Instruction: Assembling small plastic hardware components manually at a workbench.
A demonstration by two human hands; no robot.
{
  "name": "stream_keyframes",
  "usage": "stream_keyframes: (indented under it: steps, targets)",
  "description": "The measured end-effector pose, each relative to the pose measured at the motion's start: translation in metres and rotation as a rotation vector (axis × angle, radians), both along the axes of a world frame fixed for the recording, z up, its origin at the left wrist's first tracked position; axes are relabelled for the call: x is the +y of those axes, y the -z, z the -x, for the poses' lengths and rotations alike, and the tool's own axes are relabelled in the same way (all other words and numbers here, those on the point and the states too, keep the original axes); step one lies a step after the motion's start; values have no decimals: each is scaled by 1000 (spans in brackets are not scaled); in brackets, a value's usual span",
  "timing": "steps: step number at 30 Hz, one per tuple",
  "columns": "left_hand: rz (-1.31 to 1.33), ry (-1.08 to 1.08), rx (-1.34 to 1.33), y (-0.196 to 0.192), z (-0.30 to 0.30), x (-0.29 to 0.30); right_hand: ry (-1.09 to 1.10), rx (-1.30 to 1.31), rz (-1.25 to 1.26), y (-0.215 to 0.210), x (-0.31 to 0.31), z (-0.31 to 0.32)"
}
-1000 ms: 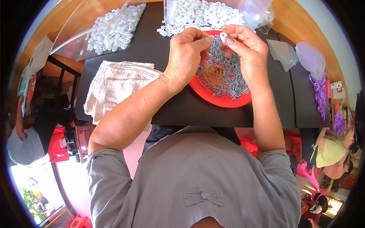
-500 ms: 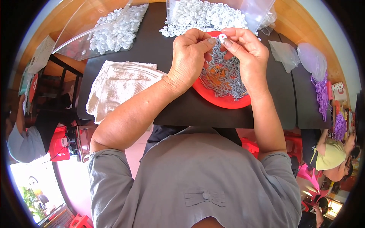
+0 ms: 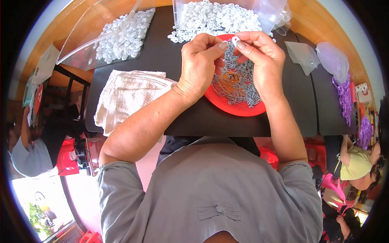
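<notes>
Between the thumb and forefinger of my right hand (image 3: 267, 60) is a small white plastic clip (image 3: 235, 40) with a hole in it. My left hand (image 3: 197, 67) is closed in a pinch just left of the clip; whatever its fingertips hold is too small or hidden to name. Both hands hover over a round red basin (image 3: 225, 106). Many small grey pin-like pieces (image 3: 245, 91), perhaps nails or screws, lie inside it, with an orange patch of the bottom showing among them. My hands cover part of the basin's far side.
Beyond the basin, white clips (image 3: 219, 18) spill from a clear bag onto the dark table (image 3: 190, 121). Another clear bag of white clips (image 3: 123, 38) lies at far left, above a folded cream cloth (image 3: 131, 95). Plastic bags (image 3: 302, 56) lie right; other people sit at both sides.
The view has shifted slightly. My left hand's fingertips are a little farther from the white clip, which stays pinched in my right hand.
</notes>
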State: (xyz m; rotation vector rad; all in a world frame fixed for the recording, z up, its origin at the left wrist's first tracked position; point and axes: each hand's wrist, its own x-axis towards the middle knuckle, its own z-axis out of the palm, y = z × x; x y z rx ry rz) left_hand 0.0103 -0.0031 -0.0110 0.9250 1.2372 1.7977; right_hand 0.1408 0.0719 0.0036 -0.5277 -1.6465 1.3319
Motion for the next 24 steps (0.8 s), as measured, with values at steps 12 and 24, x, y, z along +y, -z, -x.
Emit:
stream_keyframes:
  steps: [12,24]
  targets:
    - [2,-16,-22,3,0,0,-55,-25,34,6,0,5]
    - [-112,213,-22,-11,5,-1,-423,-148,286,-11,25,-23]
